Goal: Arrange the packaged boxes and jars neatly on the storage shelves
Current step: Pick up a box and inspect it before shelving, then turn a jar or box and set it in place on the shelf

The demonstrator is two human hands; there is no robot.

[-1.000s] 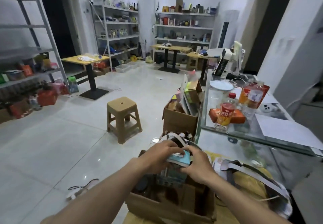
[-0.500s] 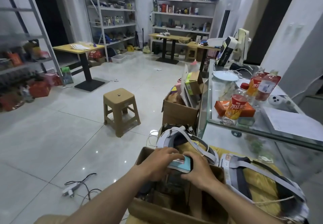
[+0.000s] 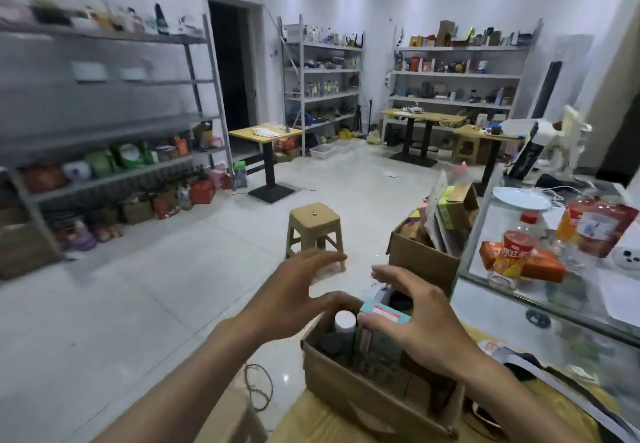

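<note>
- We observed the left hand [image 3: 298, 290] at lower centre of the frame, fingers spread wide, with the thumb near the rim of the cardboard box [image 3: 360, 394]; it gripped nothing.
- The right hand [image 3: 420, 325] sat over the same box, fingers fanned apart. Its thumb touched the near side of a teal packaged box [image 3: 382, 313]; we could not tell whether the fingers closed on the far side.
- The teal packaged box stood upright inside the cardboard box, its top above the rim.
- A white-capped jar [image 3: 344, 323] and a dark-lidded jar [image 3: 331, 342] stood just left of it, in the same cardboard box.
- Storage shelves [image 3: 110, 138] occupied the left of the frame, well apart from the hands; they appeared blurred.
- A tan stool [image 3: 314, 226] stood at centre frame, beyond the hands.
</note>
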